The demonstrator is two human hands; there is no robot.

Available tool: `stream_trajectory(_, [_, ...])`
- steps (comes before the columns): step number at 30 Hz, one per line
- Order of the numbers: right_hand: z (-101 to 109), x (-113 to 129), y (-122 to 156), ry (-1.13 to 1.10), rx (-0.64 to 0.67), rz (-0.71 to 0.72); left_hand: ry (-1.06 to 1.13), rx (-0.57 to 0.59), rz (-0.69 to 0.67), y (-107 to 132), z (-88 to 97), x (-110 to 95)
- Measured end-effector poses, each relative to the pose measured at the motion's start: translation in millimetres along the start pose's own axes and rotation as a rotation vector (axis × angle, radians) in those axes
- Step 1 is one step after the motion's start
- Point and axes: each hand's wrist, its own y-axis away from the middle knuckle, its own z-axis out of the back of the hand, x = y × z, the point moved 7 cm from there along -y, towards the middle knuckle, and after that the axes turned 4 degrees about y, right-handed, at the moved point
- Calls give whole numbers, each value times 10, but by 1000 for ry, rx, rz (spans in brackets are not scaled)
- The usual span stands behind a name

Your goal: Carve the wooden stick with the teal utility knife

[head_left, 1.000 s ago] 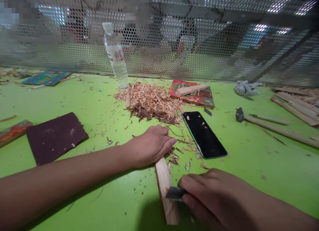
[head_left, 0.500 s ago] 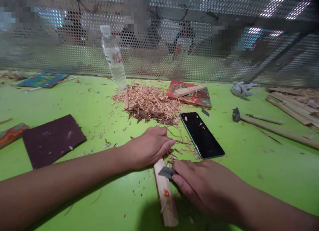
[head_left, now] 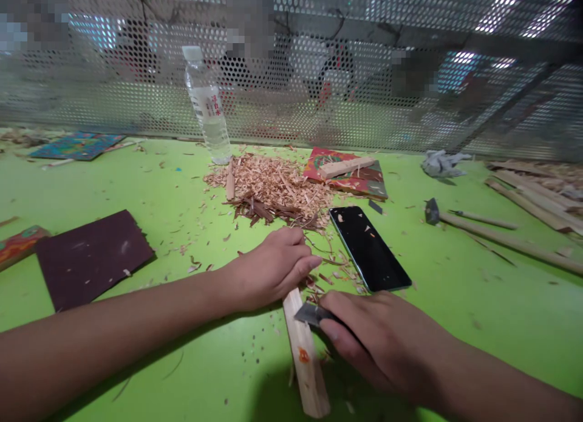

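A pale wooden stick (head_left: pixel 306 364) with an orange mark lies on the green table, its near end pointing toward me. My left hand (head_left: pixel 276 267) is closed over the far end of the stick and hides that end. In my right hand (head_left: pixel 368 337) is a utility knife (head_left: pixel 312 314), gripped from the right side. Its grey blade rests against the stick's upper right edge, just below my left hand; most of the handle is hidden in my fist. Curled wood shavings are scattered around both hands.
Behind my hands is a heap of shavings (head_left: pixel 282 188), with a water bottle (head_left: pixel 207 112) and a painted board (head_left: pixel 314 161) beside it. A phone (head_left: pixel 371 249) lies right of centre. Dark sandpaper (head_left: pixel 93 258) sits left, a hammer (head_left: pixel 496 234) right. A perforated metal screen (head_left: pixel 291 94) stands behind.
The knife and my right hand have shifted slightly to the right, and the blade lies flatter. The stick's near end has moved a little right. My left hand stays closed on it.
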Motion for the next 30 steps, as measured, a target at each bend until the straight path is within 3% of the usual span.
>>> stream_trajectory(10, [-50, 29, -52, 64, 86, -10, -9, 52, 33, -27, -36, 16])
stream_trajectory(22, [-5, 40, -63, 82, 188, 97, -68, 77, -19, -26, -89, 6])
stream_trajectory(30, [-5, 31, -45, 109, 259, 80, -90, 56, -43, -25, -99, 8])
